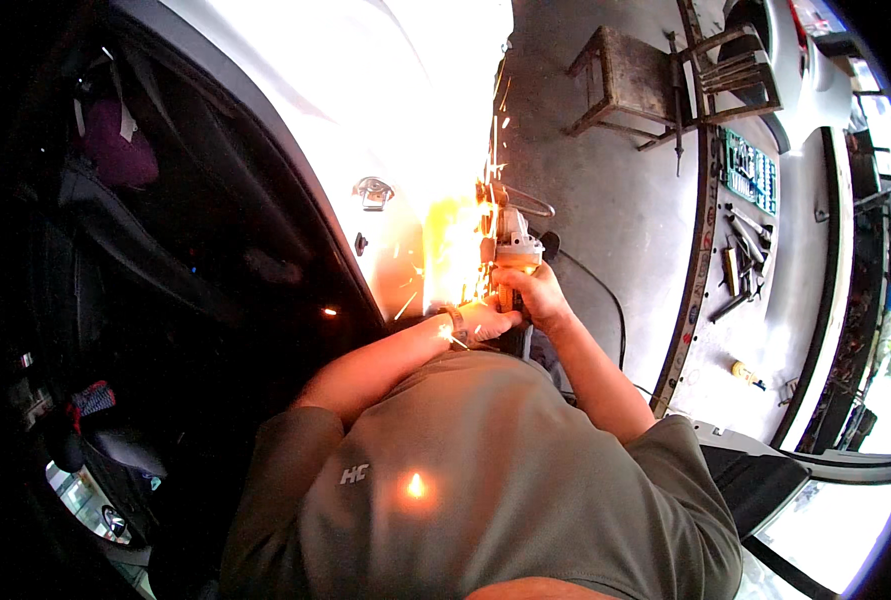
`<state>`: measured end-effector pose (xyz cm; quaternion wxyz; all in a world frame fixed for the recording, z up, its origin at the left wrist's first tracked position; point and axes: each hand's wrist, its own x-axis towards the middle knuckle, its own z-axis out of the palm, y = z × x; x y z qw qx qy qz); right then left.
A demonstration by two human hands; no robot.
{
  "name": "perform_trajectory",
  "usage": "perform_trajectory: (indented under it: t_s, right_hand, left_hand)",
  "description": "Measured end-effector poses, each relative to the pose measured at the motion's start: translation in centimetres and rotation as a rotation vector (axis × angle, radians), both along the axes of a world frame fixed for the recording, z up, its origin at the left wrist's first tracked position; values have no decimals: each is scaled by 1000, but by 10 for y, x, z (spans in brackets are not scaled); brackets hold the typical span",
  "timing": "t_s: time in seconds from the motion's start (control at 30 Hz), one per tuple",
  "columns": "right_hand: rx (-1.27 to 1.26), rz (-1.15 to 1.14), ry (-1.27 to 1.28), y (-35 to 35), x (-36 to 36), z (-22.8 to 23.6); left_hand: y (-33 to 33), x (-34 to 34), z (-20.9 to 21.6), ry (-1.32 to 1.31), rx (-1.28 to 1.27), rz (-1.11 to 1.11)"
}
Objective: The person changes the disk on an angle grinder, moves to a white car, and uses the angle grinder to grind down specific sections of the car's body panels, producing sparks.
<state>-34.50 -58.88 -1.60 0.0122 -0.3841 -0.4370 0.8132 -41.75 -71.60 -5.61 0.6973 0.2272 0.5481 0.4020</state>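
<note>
In front of my chest I hold an angle grinder (pixel 518 245) with both hands. My right hand (pixel 537 292) is wrapped around its body just behind the metal head. My left hand (pixel 487 320), with a band on its wrist, is closed around the handle end nearer me. The grinder's disc side meets the edge of a white car body panel (pixel 350 110). A bright burst of sparks (pixel 452 250) hides the contact spot and flies toward my left forearm and shirt. On the panel's door-frame face sits a metal striker (pixel 373 193).
At left is the dark car interior (pixel 205 220). A black cable (pixel 615 290) trails over the grey floor to the right. Beyond are a worn wooden stool (pixel 630 80), a green socket set (pixel 750 170) and several hand tools (pixel 745 250) on a light surface.
</note>
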Motion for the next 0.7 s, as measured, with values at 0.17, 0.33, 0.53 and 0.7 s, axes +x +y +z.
perform_trajectory:
  t_s: [0.17, 0.33, 0.53, 0.7]
  right_hand:
    - [97, 26, 1, 1, -2, 10]
    - [51, -10, 37, 1, -4, 16]
    - [101, 17, 12, -1, -6, 16]
    - [47, -22, 15, -1, -8, 36]
  left_hand:
    - [-2, -4, 16, -132, -9, 30]
    - [-2, -4, 20, -188, -49, 57]
    - [-6, 1, 9, -138, -47, 102]
    - [-2, -3, 24, -103, -110, 73]
